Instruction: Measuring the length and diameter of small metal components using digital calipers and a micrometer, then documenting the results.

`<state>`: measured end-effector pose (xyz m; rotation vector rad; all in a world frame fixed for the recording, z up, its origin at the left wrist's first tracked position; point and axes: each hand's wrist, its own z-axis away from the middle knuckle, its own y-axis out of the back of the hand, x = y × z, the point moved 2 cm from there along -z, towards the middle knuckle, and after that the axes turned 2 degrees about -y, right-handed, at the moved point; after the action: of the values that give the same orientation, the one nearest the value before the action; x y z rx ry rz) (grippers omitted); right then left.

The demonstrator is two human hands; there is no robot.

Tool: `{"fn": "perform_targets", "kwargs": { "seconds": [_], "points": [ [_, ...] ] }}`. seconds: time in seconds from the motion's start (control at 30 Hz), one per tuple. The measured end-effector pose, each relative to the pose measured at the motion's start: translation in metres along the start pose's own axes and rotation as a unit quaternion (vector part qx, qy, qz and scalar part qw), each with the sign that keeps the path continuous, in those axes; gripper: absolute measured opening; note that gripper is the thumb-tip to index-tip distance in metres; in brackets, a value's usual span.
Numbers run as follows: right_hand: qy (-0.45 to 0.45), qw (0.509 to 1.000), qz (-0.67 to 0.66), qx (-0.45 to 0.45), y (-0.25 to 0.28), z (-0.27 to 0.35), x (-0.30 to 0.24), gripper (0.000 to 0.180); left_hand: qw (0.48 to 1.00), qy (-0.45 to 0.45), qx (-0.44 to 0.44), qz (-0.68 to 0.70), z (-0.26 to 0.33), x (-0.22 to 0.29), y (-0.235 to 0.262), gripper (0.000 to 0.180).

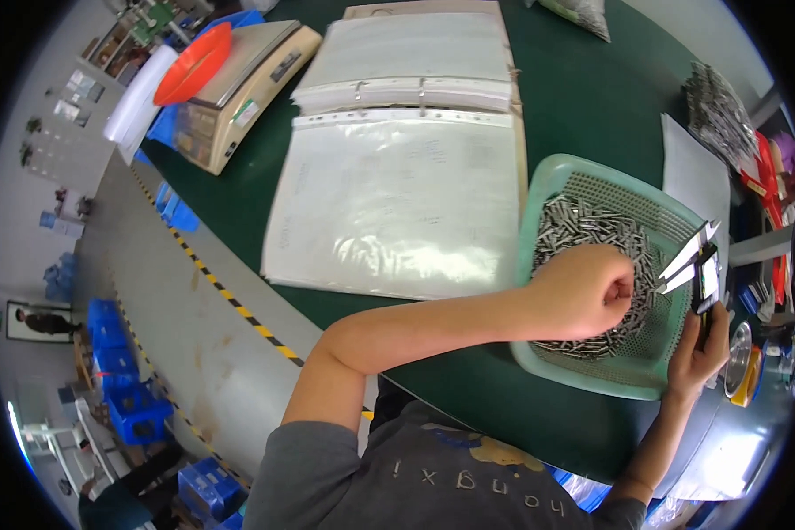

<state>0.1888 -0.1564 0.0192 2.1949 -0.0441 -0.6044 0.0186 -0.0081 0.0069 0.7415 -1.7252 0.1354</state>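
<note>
A green plastic basket [548,181] stands on the table at my right with many small metal pins [583,225] heaped in it. Over the pins my left hand [583,293] is closed in a fist, its back toward me; whatever the curled fingers contain is hidden. By the basket's right rim, my right hand [700,353] grips a digital caliper [705,278]. Its jaws point left over the basket and stand apart, near the left fist. I cannot make out a pin between them.
An open ring binder [389,203] with sleeved sheets lies left of the basket on the green table [592,88]. Beyond it is a scale [247,97] with a red dish [194,66]. Bagged metal parts [720,110] and a metal bowl [738,358] are on the right.
</note>
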Motion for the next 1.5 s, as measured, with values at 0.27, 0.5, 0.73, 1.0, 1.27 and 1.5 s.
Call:
{"fn": "perform_targets", "kwargs": {
  "seconds": [0.27, 0.5, 0.73, 1.0, 1.27, 1.5],
  "points": [
    [0.067, 0.997, -0.016, 0.023, -0.004, -0.014, -0.025, 0.024, 0.859, 0.219, -0.018, 0.462, -0.006, -0.014, 0.012, 0.016],
    [0.104, 0.994, -0.025, 0.001, 0.0, -0.015, -0.026, 0.028, 0.807, 0.172, -0.061, 0.562, -0.006, -0.016, 0.009, 0.019],
    [0.123, 0.992, -0.037, 0.001, -0.001, -0.015, -0.026, 0.031, 0.794, 0.179, -0.086, 0.575, -0.004, -0.015, 0.008, 0.015],
    [0.126, 0.991, -0.036, -0.004, -0.002, -0.015, -0.027, 0.032, 0.809, 0.152, -0.082, 0.562, -0.003, -0.015, 0.009, 0.014],
    [0.136, 0.99, -0.041, -0.003, -0.002, -0.017, -0.028, 0.031, 0.804, 0.175, -0.114, 0.557, -0.001, -0.018, 0.012, 0.018],
    [0.143, 0.99, -0.014, -0.009, 0.0, -0.015, -0.028, 0.032, 0.807, 0.178, -0.129, 0.548, 0.003, -0.016, 0.012, 0.018]
  ]
}}
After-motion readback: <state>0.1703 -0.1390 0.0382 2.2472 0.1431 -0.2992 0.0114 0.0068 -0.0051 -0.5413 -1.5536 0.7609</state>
